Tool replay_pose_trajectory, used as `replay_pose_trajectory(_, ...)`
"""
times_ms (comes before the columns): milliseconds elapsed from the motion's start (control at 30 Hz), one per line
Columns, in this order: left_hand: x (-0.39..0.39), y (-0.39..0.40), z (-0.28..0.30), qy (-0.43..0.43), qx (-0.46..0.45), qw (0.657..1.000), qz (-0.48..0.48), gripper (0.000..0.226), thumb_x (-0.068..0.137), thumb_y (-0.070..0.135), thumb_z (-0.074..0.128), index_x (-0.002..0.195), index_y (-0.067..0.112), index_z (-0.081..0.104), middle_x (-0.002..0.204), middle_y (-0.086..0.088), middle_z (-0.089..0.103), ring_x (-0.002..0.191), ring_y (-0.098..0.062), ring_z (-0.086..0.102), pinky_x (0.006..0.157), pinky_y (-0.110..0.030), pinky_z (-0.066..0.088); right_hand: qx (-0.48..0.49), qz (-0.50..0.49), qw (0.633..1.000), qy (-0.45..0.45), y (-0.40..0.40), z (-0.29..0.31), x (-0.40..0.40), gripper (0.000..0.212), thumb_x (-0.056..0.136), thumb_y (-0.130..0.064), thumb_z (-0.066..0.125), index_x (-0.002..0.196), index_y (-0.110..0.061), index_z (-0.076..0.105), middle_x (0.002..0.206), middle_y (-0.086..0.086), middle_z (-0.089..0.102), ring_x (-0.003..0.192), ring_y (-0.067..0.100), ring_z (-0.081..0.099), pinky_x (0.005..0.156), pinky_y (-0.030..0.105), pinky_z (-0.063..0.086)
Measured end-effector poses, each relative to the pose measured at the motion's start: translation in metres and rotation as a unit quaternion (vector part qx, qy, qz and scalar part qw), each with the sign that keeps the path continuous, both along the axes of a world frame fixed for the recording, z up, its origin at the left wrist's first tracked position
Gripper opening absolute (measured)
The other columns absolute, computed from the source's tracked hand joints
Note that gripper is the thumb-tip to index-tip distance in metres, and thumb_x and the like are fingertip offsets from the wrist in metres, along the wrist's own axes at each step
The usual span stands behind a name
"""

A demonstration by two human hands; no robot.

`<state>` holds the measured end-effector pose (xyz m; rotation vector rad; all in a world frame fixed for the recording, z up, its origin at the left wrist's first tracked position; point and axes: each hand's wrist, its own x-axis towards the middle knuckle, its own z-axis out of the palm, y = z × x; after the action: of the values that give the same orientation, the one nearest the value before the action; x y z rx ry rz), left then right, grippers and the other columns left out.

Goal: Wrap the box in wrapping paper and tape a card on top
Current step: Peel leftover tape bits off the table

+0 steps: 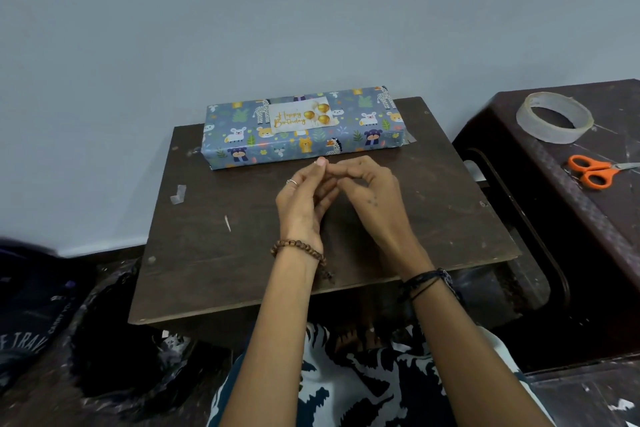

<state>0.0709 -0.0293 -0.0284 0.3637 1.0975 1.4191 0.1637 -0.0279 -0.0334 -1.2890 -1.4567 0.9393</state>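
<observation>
Head view: a long box wrapped in blue-grey animal-print paper [304,130] lies at the far edge of the dark brown wooden worktop [242,253], with a white "Happy Birthday" card with gold balloons [303,116] on its top. Just near of the box, the left hand [304,199] and right hand [369,189] meet fingertip to fingertip, fingers curled; whether either grip holds anything cannot be told. A clear tape roll [554,118] and orange-handled scissors [595,172] lie on the dark stool at right [616,218].
</observation>
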Motion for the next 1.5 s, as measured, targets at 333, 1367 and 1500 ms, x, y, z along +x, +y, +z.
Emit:
replay_pose_trajectory(333,-0.019,0.000,0.001,-0.181,0.018,0.972,0.149,0.014,0.089,0.012,0.057,0.077,0.020,0.058,0.060,0.010,0.059,0.055,0.001,0.054,0.051,-0.009,0.048,-0.146,0.045,0.945,0.289,-0.002,0.001,-0.058,0.040,0.079,0.008,0.039,0.089,-0.007,0.075,0.089,0.009,0.073,0.083,0.013,0.064,0.072,0.019,0.047)
replay_pose_trajectory(1367,-0.071,0.004,-0.001,-0.008,-0.045,0.994,0.104,0.011,0.091,0.024,0.057,0.092,0.020,0.067,0.079,0.009,0.063,0.048,0.003,0.055,0.052,-0.010,0.048,0.009,-0.068,0.957,-0.283,0.012,-0.015,-0.044,0.028,0.088,-0.002,0.046,0.105,-0.012,0.066,0.100,0.002,0.040,0.097,0.023,0.048,0.068,0.023,0.031)
replay_pose_trajectory(1500,-0.069,0.003,0.000,0.001,-0.044,0.994,0.103,0.012,0.090,0.023,0.057,0.096,0.018,0.067,0.080,0.008,0.064,0.056,0.000,0.054,0.052,-0.010,0.048,0.000,-0.058,0.951,-0.304,0.013,-0.016,-0.046,0.031,0.087,-0.004,0.046,0.113,-0.012,0.060,0.103,0.005,0.037,0.094,0.026,0.048,0.075,0.032,0.041)
